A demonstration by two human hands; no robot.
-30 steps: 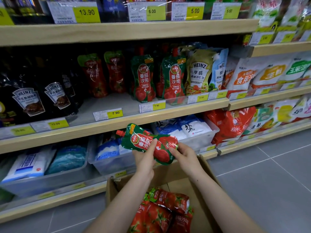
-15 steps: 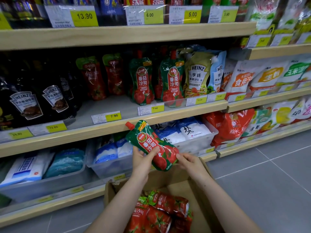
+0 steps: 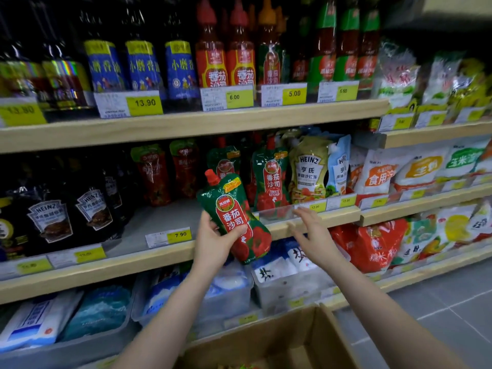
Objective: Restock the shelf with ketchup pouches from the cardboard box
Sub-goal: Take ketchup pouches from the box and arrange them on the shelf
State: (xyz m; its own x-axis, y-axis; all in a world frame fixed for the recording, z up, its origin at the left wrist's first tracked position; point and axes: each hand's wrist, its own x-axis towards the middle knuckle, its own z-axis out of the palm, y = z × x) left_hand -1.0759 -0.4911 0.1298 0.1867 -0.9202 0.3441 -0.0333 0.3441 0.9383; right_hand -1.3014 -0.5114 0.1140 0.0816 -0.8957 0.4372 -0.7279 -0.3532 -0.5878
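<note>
My left hand (image 3: 213, 242) grips a green and red ketchup pouch (image 3: 234, 217) with a red cap, held upright in front of the middle shelf (image 3: 133, 259). My right hand (image 3: 310, 230) hovers just right of the pouch, fingers spread, holding nothing. Several matching ketchup pouches (image 3: 270, 179) stand on that shelf behind the held one. The cardboard box (image 3: 266, 342) sits at the bottom centre; its contents are almost out of view.
Dark Heinz sauce pouches (image 3: 50, 217) fill the shelf's left side and Heinz salad dressing pouches (image 3: 310, 169) stand to the right. A bare shelf patch (image 3: 159, 219) lies above the 7.90 tag. Bottles line the upper shelf; salt bags sit in bins below.
The pouch has risen from above the box to the middle shelf's height and turned upright. My right hand has let go of it. The view has tilted up.
</note>
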